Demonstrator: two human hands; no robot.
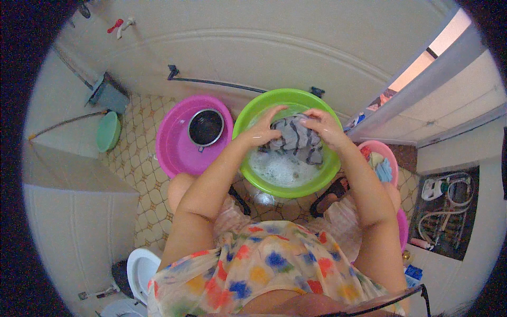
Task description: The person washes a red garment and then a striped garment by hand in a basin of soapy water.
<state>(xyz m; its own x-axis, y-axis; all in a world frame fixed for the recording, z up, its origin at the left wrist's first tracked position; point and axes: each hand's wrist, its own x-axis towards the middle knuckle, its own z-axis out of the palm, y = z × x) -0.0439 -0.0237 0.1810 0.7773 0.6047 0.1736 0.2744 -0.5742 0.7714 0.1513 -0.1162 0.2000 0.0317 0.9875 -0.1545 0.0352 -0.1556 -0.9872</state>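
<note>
A grey cloth with dark stripes point(296, 136) lies bunched in a green plastic basin point(289, 192), partly in foamy water point(283, 168). From the right, my right hand point(325, 127) grips its upper edge, fingers bent over the fabric. My left hand point(263, 130) is at the cloth's left edge, thumb against the fabric and a finger stretched towards the far rim. Whether its hidden fingers hold the cloth cannot be seen. Both hands are inside the basin's rim and look wet.
Left of the basin stands a magenta tub point(174, 138) with a dark-bottomed metal-rimmed pan point(206, 127). A pink basin point(390, 148) at right holds clothes. Further left are a grey bucket point(113, 95) and a pale green bowl point(108, 131). A black pipe point(218, 84) runs along the wall.
</note>
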